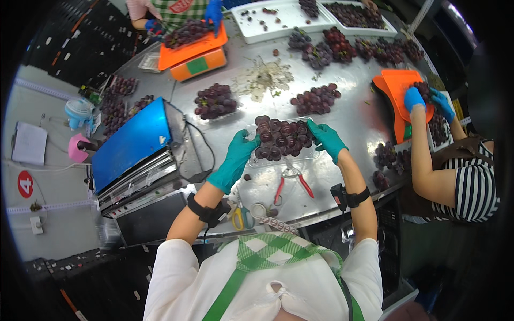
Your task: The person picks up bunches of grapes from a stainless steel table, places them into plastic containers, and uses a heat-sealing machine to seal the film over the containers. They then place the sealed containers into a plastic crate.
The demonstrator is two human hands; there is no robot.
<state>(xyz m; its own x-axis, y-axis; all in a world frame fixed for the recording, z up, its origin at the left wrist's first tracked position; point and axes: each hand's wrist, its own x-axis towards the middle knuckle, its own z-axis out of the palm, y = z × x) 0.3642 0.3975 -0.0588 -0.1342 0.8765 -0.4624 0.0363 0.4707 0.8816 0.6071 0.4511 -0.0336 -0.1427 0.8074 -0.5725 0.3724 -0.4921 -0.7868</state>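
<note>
A bunch of dark red grapes (283,137) spans the gap between my two green-gloved hands, above a clear plastic tray (263,162) on the metal table. My left hand (237,154) grips the bunch at its left end. At the right end, my right hand (328,138) holds it with the fingers over its upper corner. Just in front of the tray, on my side, lie red-handled pruning snips (291,174) with the handles spread. One loose grape (247,177) rests near my left wrist. Nearer to me are scissors with yellow and teal handles (242,218) and a roll of printed tape (258,210).
A blue-topped wrapping machine (132,140) stands at left. Beyond the tray are two grape bunches (215,101) (316,99) and wet debris (268,76). Co-workers handle grapes at two orange scales (198,60) (395,94). White foam trays (257,34) line the far side.
</note>
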